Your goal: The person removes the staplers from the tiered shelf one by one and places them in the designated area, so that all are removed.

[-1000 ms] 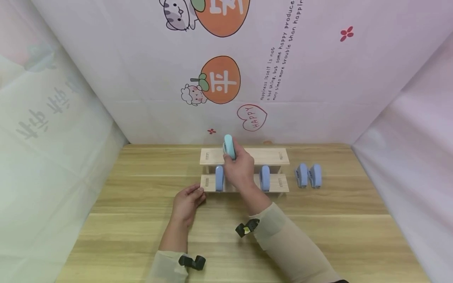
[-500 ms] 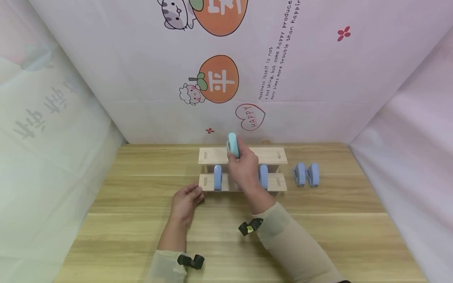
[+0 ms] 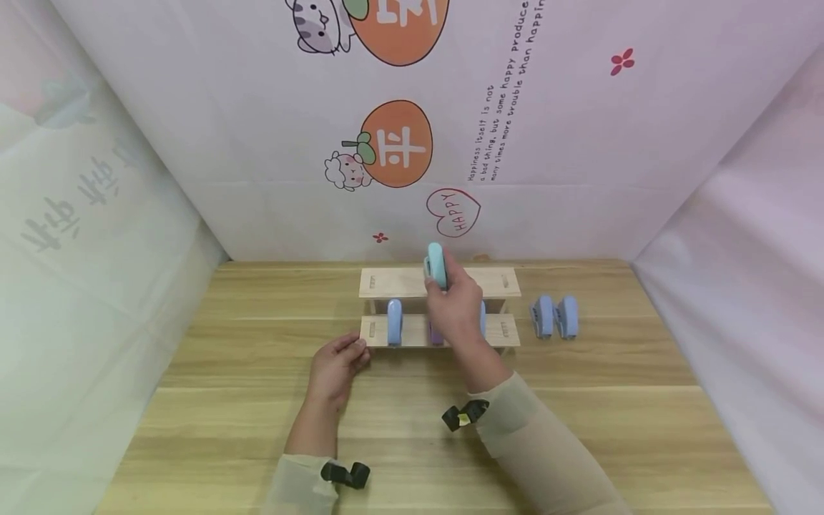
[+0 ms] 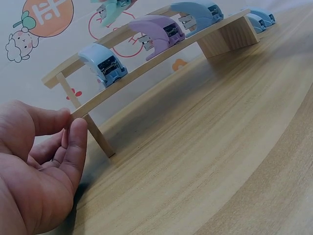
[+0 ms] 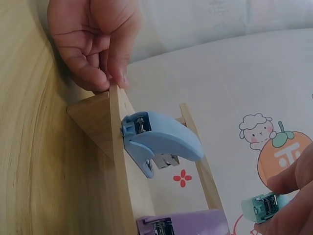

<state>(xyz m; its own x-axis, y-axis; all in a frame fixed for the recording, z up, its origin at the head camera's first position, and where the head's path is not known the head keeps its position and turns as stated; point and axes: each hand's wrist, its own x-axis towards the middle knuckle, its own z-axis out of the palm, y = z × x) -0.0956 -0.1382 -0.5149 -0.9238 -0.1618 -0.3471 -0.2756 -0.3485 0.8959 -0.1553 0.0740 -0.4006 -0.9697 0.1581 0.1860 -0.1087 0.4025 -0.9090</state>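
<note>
My right hand [image 3: 455, 306] grips a mint-green stapler [image 3: 436, 265], holding it over the upper board [image 3: 395, 283] of a two-tier wooden rack. At the rack's left end, my left hand [image 3: 333, 373] pinches the corner of the lower board [image 3: 415, 330] between thumb and fingers; the left wrist view shows the fingertips [image 4: 77, 128] on that corner. Along the lower board stand a blue stapler [image 3: 395, 323], a purple stapler [image 4: 155, 32] in the middle and another blue stapler [image 4: 198, 14]. My right hand partly covers the last two in the head view.
Two more blue staplers [image 3: 544, 317] stand side by side on the wooden table [image 3: 412, 436], right of the rack. A white printed backdrop [image 3: 270, 207] rises close behind the rack, and pale cloth hangs at both sides.
My right hand has carried the mint-green stapler rightward along the upper board, uncovering part of the purple stapler. My left hand keeps its hold on the rack's corner.
</note>
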